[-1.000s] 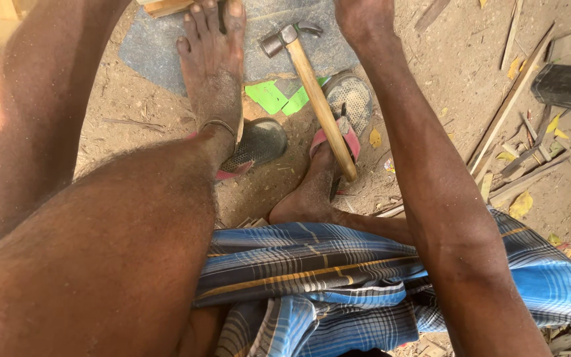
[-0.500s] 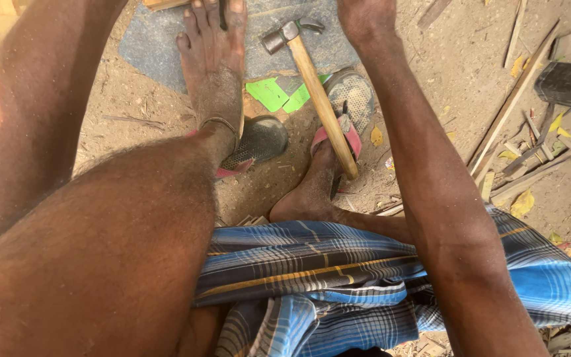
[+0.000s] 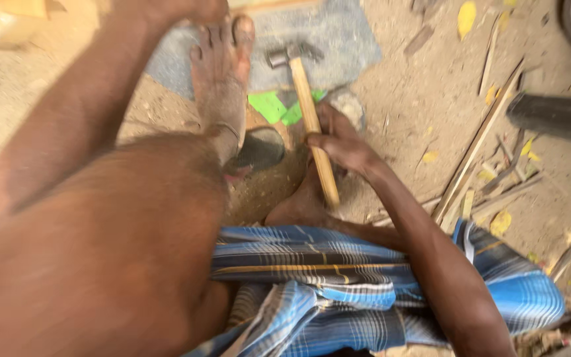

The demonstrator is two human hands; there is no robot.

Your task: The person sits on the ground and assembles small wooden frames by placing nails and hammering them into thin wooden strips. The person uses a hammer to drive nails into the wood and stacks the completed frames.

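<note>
Sandy ground (image 3: 398, 79), littered with chips, lay under one seated person. Left hand (image 3: 193, 8) reached to the top edge beside a pale wooden plank (image 3: 269, 4); its fingers were cut off by the frame, so their grip could not be told. One bare foot (image 3: 223, 79) pressed on one grey stone slab (image 3: 338, 39). One wooden-handled steel claw hammer (image 3: 308, 112) lay with its head on the slab. Right hand (image 3: 342, 142), half a second earlier up at the top edge, had come down and closed its fingers round the handle's middle. Two green scraps (image 3: 275, 106) showed beside the handle. One blue checked cloth (image 3: 365, 284) covered the lap. Thin wooden strips (image 3: 477, 139) and one dark bar (image 3: 556, 116) lay rightward. The near thigh (image 3: 100, 251) hid the left ground.
</note>
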